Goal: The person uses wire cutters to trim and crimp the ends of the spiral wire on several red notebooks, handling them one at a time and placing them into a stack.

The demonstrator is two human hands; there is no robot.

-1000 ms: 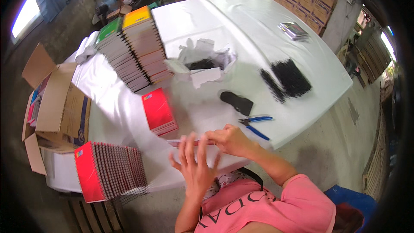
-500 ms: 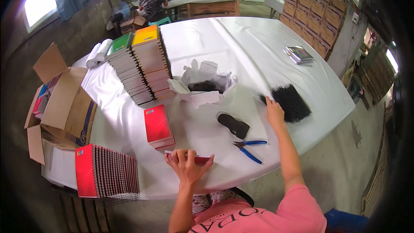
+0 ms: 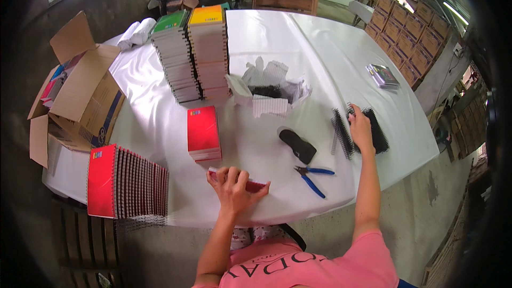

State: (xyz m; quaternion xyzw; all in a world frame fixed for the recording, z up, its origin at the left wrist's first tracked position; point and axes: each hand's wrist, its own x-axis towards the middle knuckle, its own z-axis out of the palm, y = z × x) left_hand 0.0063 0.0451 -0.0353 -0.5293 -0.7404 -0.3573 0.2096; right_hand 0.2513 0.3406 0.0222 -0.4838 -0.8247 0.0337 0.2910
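Observation:
Near the table's front edge, my left hand grips a red notebook stood on its edge, fingers over the top and thumb at the right end. My right hand reaches out to the right, its fingers pinched on a black spiral binding coil. Left of that hand lies a narrow bunch of black coils; a larger pile of coils is partly hidden behind it. Between my hands lie blue-handled cutting pliers and a black rounded object. A stack of red notebooks sits beyond my left hand.
A fanned row of red spiral notebooks stands front left, beside an open carton. Tall green-topped and yellow-topped notebook stacks rise behind. Crumpled paper holds more coils; small packs lie far right.
My right hand has moved from the coil pile's left edge onto the coils, where a narrow bunch now lies apart to the left. My left hand keeps its grip; the view has shifted.

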